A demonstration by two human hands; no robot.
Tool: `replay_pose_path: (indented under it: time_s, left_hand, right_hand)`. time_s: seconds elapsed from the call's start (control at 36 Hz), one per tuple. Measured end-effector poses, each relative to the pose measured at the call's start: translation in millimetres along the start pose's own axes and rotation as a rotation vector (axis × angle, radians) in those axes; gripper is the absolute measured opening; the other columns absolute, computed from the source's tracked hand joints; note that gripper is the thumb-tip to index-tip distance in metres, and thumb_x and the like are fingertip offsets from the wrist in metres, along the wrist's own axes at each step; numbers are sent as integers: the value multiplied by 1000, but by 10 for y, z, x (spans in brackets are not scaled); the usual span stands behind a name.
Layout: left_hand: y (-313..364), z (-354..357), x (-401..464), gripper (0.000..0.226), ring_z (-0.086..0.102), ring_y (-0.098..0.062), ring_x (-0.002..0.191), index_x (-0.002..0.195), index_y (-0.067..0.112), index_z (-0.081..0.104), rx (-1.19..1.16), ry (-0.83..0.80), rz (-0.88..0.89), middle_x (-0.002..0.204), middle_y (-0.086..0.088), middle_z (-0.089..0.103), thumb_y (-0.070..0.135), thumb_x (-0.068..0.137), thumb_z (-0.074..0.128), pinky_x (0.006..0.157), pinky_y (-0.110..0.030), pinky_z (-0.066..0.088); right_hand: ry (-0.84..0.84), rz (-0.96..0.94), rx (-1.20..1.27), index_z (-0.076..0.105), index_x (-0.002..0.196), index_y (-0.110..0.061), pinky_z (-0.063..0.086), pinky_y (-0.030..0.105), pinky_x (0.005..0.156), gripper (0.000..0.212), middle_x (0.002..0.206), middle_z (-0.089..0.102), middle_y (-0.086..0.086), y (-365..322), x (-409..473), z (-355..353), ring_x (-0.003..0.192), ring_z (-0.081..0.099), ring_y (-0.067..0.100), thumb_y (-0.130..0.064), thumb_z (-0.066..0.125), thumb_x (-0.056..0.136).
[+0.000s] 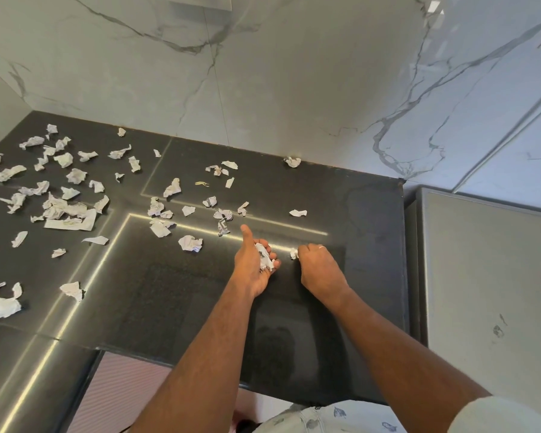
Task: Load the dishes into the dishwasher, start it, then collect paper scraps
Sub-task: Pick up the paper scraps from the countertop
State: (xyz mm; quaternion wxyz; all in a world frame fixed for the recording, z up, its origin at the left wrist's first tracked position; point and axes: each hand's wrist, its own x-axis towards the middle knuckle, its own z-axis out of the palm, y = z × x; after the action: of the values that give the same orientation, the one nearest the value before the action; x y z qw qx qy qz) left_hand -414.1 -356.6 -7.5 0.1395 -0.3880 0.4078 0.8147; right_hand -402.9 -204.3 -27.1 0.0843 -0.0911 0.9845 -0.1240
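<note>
Left forearm — bare, extended forward and slightly rightward from the lower edge of the view. Left hand (254, 266) — turned palm-up, thumb stretched away from the body, fingers curled round a small bunch of crumpled scraps (264, 257). Right forearm — bare, extended forward and leftward, a pale sleeve (500, 415) seen at the upper arm. Right hand (319, 266) — knuckles up, fingers bent down, one small scrap (294, 253) pinched at the fingertips; a ring (323, 247) is worn on one finger.
</note>
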Motion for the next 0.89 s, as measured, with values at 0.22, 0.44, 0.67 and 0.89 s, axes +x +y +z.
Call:
replay_pose_path:
  time_s: [0.22, 0.44, 0.67, 0.89]
  left_hand:
    - [-72, -41, 6, 60, 46, -15, 54, 77, 12, 53, 14, -12, -6, 63, -4, 48, 69, 93, 44, 53, -31, 42]
    - [-137, 11, 20, 68, 74, -30, 91, 112, -1, 62, 50, -130, 20, 97, -20, 73, 64, 95, 48, 86, -42, 60]
    - [18, -114, 28, 40, 36, -12, 48, 75, 14, 44, 22, -15, 46, 64, -2, 40, 42, 104, 49, 38, -22, 28]
    - [-52, -121, 41, 40, 38, -12, 49, 77, 14, 46, 54, -25, 38, 62, -1, 42, 44, 103, 51, 41, -23, 28]
  right_hand:
    - [-15, 172, 637, 69, 90, -28, 45, 14, 71, 7, 87, 69, -12, -1, 80, -244, 80, 62, -1, -23, 67, 94]
    - [-8, -163, 499, 77, 90, -24, 38, 16, 73, 14, 87, 52, -8, -385, 21, -193, 85, 49, 4, -20, 64, 91]
    - [87, 194, 805, 79, 90, -28, 52, 21, 76, 17, 81, 71, -14, -98, 82, -336, 74, 64, -2, -13, 75, 84]
    - [39, 194, 405, 77, 100, -18, 50, 25, 81, 19, 92, 73, -1, 5, 98, -154, 88, 67, 16, -30, 73, 86]
